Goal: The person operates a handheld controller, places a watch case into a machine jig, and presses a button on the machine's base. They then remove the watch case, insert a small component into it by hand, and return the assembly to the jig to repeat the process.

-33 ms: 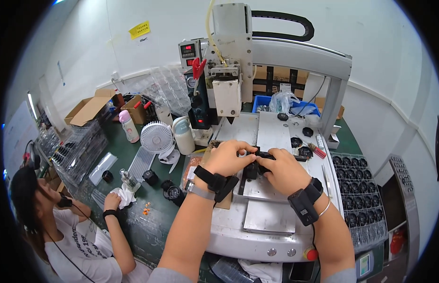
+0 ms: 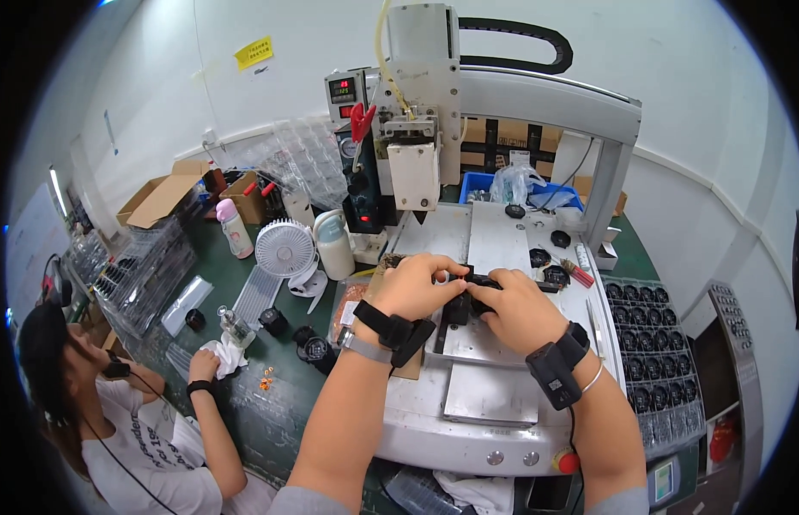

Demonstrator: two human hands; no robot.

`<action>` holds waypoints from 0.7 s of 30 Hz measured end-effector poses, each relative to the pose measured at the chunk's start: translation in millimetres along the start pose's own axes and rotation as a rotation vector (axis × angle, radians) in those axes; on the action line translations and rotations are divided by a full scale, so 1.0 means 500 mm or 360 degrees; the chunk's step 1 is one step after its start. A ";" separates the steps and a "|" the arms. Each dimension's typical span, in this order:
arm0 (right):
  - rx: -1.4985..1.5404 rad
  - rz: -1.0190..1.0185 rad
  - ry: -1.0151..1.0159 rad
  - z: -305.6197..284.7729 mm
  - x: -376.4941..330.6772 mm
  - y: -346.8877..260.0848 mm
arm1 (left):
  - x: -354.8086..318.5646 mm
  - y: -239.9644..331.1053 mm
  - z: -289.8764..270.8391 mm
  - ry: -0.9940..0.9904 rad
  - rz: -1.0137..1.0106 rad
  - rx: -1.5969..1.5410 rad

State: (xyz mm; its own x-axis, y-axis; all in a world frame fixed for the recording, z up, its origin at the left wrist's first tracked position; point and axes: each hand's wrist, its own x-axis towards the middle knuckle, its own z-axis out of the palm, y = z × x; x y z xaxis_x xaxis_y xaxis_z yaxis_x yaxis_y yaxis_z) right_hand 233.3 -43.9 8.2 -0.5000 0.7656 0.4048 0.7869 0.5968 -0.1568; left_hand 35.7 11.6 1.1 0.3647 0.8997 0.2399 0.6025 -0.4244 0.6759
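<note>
My left hand (image 2: 415,288) and my right hand (image 2: 526,309) meet over the metal bed of a bench-top machine, fingertips pinched close together. Between them is a small black part (image 2: 483,281), partly hidden by my fingers; its exact kind does not show. Just below it a black block (image 2: 456,312) sits on the metal plate (image 2: 490,348). Behind my hands and higher up hangs the machine's white head (image 2: 414,176), with a dark pointed nozzle (image 2: 420,217) apart from my fingers.
Round black parts (image 2: 560,239), a red-handled tool (image 2: 578,274) and tweezers (image 2: 595,330) lie right on the bed. Trays of black parts (image 2: 648,343) stand farther right. Left are a white fan (image 2: 285,250), bottles (image 2: 334,247) and a co-worker's hand (image 2: 204,366) at a white cloth.
</note>
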 end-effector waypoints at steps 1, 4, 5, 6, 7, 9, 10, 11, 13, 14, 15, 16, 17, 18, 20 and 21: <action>-0.0003 0.0002 -0.0012 -0.007 0.001 0.002 | 0.000 0.000 0.000 -0.0002 -0.0004 -0.0012; 0.0063 -0.0055 0.0103 -0.057 0.001 0.008 | -0.004 0.000 -0.001 -0.0064 -0.0056 -0.0120; 0.0108 -0.0045 0.0180 -0.105 -0.004 -0.015 | -0.002 -0.004 0.000 -0.0078 -0.0012 -0.0123; 0.0109 -0.0136 0.0326 -0.147 -0.017 -0.042 | -0.003 -0.004 -0.003 -0.0089 0.0035 -0.0126; 0.0185 -0.0116 0.0339 -0.193 -0.031 -0.092 | -0.014 -0.009 -0.011 -0.0054 0.0015 -0.0139; 0.0154 -0.0222 0.0348 -0.279 -0.106 -0.181 | -0.022 0.013 -0.018 -0.0107 0.0014 -0.0156; 0.0076 -0.0327 0.0155 -0.314 -0.148 -0.219 | -0.019 0.022 -0.014 -0.0106 0.0028 -0.0082; 0.0317 -0.0584 -0.0068 -0.262 -0.143 -0.215 | -0.065 -0.043 -0.031 -0.0038 -0.0151 -0.0034; 0.0190 -0.0318 -0.0715 -0.286 -0.264 -0.307 | -0.013 0.032 -0.004 -0.0044 0.0110 0.0012; 0.0001 -0.0331 -0.0780 -0.249 -0.284 -0.322 | -0.020 0.051 -0.009 -0.0054 0.0082 0.0077; 0.0138 -0.0128 -0.0973 -0.210 -0.310 -0.318 | -0.019 0.053 0.000 -0.0066 0.0110 0.0077; 0.0301 -0.0071 -0.1035 -0.141 -0.322 -0.281 | -0.052 0.003 -0.004 0.0132 0.0065 0.0313; 0.0380 0.0098 -0.1063 -0.099 -0.346 -0.269 | -0.060 -0.007 -0.002 0.0304 0.0149 0.0498; 0.0368 0.0133 -0.1050 -0.074 -0.370 -0.266 | -0.059 0.003 -0.005 0.0261 0.0178 0.0512; 0.0621 0.0497 -0.1037 -0.060 -0.395 -0.270 | -0.048 0.021 -0.004 0.0264 0.0288 0.0427; 0.0605 0.0532 -0.1017 -0.055 -0.401 -0.273 | -0.043 0.027 -0.004 0.0269 0.0356 0.0366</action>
State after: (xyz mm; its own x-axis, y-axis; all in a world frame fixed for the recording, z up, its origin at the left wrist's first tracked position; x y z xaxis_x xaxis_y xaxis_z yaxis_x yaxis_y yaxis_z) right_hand 236.2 -285.5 -26.8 -0.4608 0.8382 -0.2917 0.8120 0.2655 -0.5199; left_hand 34.6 -13.1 6.4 0.3945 0.7781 0.4888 0.6721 -0.6071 0.4240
